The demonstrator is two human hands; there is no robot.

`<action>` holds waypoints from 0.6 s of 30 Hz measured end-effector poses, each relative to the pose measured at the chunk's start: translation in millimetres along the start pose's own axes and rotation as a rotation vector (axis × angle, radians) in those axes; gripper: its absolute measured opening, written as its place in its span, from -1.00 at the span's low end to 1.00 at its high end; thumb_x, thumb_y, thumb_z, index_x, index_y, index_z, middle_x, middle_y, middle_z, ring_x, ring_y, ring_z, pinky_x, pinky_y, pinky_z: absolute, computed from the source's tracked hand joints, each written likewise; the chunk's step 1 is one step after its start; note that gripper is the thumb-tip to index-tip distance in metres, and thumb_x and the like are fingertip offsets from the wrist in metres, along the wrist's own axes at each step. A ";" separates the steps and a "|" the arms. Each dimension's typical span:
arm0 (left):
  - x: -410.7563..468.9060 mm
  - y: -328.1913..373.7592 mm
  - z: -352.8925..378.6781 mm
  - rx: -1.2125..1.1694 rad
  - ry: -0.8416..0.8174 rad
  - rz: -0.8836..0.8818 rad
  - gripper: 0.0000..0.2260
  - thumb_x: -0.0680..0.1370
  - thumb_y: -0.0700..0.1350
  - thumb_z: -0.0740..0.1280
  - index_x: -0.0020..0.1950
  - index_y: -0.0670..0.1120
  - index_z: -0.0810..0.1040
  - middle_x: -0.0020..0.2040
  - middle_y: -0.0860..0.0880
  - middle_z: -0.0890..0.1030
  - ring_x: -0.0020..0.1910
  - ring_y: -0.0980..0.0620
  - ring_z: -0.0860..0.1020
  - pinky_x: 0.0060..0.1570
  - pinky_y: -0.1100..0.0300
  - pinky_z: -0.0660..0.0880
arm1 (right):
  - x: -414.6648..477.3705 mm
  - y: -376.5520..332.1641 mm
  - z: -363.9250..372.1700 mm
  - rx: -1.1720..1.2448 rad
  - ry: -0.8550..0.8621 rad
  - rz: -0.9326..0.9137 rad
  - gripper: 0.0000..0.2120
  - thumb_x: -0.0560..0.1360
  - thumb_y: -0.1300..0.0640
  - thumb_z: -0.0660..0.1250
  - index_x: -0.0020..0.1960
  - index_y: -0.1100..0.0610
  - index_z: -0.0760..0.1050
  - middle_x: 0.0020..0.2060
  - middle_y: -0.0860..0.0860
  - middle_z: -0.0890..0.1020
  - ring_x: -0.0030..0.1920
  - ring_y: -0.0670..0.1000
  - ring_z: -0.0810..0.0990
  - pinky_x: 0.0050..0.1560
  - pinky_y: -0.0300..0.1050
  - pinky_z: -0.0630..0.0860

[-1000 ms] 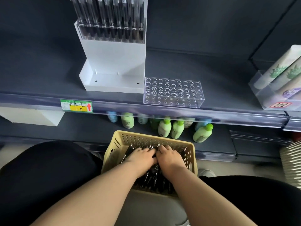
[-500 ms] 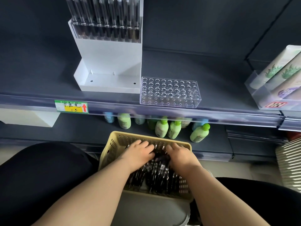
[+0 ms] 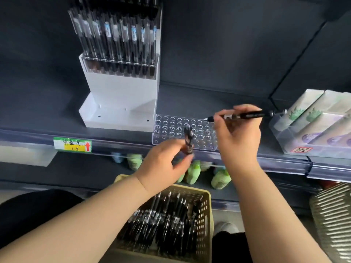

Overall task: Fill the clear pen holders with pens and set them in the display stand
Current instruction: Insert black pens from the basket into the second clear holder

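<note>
Dark shelf [image 3: 209, 103] carries everything up top. White stand [image 3: 121, 92] sits on it at left: a filled holder [image 3: 119, 68] is on its upper step with pens upright in rows, lower tray bare. Yellow basket [image 3: 208, 215] is below the shelf edge, near the person, with loose black pens [image 3: 163, 221] piled inside. Clear bin [image 3: 284, 137] at the shelf's right end holds printed packs [image 3: 313, 114]. The clear holder [image 3: 171, 130] lies on the shelf just right of the stand, touching or nearly touching its base, holes unfilled. Left grip [image 3: 163, 164] is raised above the basket, in front of the clear holder, thumb and fingers pinching a left pen [image 3: 188, 139] roughly upright; it is motion-blurred, so can't tell if it's one pen or more. Right grip [image 3: 237, 133] is at the clear holder's right end, fingers curled round a right pen [image 3: 250, 115] held about level, tip pointing left over the holder's far right corner, clicker end toward the bin. Green bottles [image 3: 220, 179] stand on the lower shelf behind the basket. Green-and-yellow label [image 3: 73, 144] with a red arrow is on the shelf's front rail, left.
</note>
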State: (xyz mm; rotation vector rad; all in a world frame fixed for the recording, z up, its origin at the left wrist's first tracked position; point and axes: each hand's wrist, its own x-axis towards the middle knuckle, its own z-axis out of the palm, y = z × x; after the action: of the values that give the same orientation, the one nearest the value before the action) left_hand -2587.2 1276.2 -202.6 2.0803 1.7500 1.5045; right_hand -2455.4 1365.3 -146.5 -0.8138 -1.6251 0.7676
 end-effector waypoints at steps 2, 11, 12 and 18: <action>30.1 8.8 -4.7 -0.045 0.024 -0.141 -0.77 0.47 -0.10 0.39 0.09 -0.14 0.56 -0.12 0.10 0.59 -0.11 0.21 0.54 -0.06 0.50 0.43 | 34.6 -2.9 -3.8 -0.138 0.019 0.055 -0.70 0.46 0.23 0.35 -0.01 0.02 0.24 -0.33 -0.24 0.52 -0.33 -0.40 0.51 -0.30 -0.60 0.28; 115.3 0.3 5.8 -0.001 -0.017 -0.290 -0.83 0.52 -0.13 0.32 0.10 -0.02 0.57 -0.14 0.14 0.53 -0.22 0.17 0.51 -0.20 0.51 0.34 | 92.2 37.8 0.2 -0.531 -0.255 0.217 -0.83 0.56 0.05 0.21 -0.01 0.16 0.40 -0.18 0.02 0.53 -0.20 0.03 0.41 -0.34 -0.24 0.17; 116.6 -1.0 8.7 -0.006 -0.023 -0.282 -0.82 0.52 -0.14 0.33 0.12 -0.02 0.57 -0.15 0.16 0.53 -0.20 0.19 0.51 -0.20 0.52 0.34 | 92.8 40.5 0.9 -0.563 -0.279 0.199 -0.82 0.54 0.06 0.23 0.00 0.18 0.44 -0.18 0.01 0.54 -0.19 0.03 0.42 -0.33 -0.26 0.18; 116.4 -5.8 21.5 -0.077 -0.050 -0.304 -0.72 0.49 -0.17 0.35 0.18 0.05 0.52 -0.21 0.18 0.53 -0.19 0.29 0.49 -0.24 0.56 0.33 | 85.4 51.6 0.7 -0.624 -0.364 0.176 -0.83 0.49 0.15 0.32 0.05 0.20 0.48 -0.13 0.05 0.60 -0.15 0.03 0.51 -0.27 -0.32 0.24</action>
State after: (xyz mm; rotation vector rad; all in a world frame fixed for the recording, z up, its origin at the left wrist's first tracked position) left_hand -2589.1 1379.3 -144.2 1.7065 1.8541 1.3956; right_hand -2463.4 1464.7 -143.6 -1.3278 -2.1888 0.5467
